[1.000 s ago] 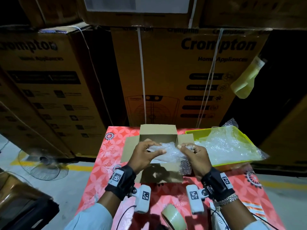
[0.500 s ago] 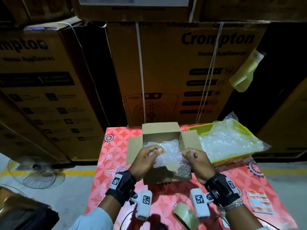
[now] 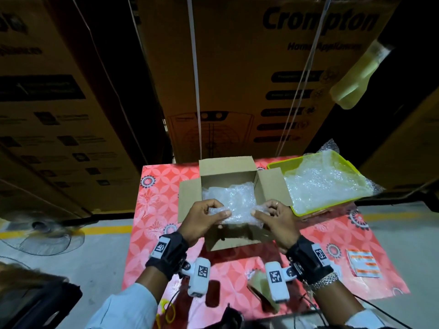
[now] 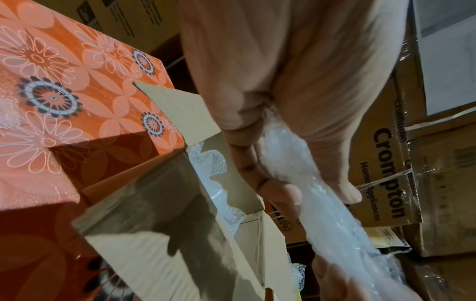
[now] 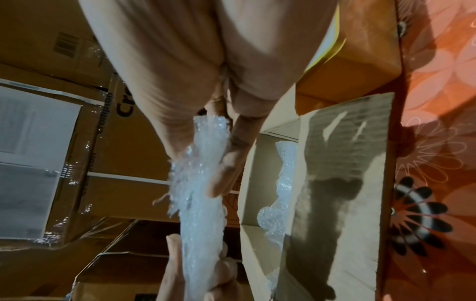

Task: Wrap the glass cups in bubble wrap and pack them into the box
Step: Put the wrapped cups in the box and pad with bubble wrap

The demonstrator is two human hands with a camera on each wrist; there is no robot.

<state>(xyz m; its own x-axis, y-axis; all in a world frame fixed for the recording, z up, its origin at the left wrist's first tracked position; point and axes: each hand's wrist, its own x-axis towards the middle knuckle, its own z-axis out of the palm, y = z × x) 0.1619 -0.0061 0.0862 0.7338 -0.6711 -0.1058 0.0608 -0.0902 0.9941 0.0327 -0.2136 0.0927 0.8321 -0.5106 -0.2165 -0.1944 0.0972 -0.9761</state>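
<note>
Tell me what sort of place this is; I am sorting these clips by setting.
Probably a warehouse or stockroom. Tall strapped cartons printed "Crompton Home Appliances" stand stacked behind a small packing table, and the concrete floor carries a yellow painted line. A fan stands on the floor to the left.

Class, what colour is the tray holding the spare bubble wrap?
Yellow-green tray, clearest in the head view.

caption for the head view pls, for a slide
Both hands, left hand and right hand, hold a bubble wrap bundle over the open cardboard box.
</note>
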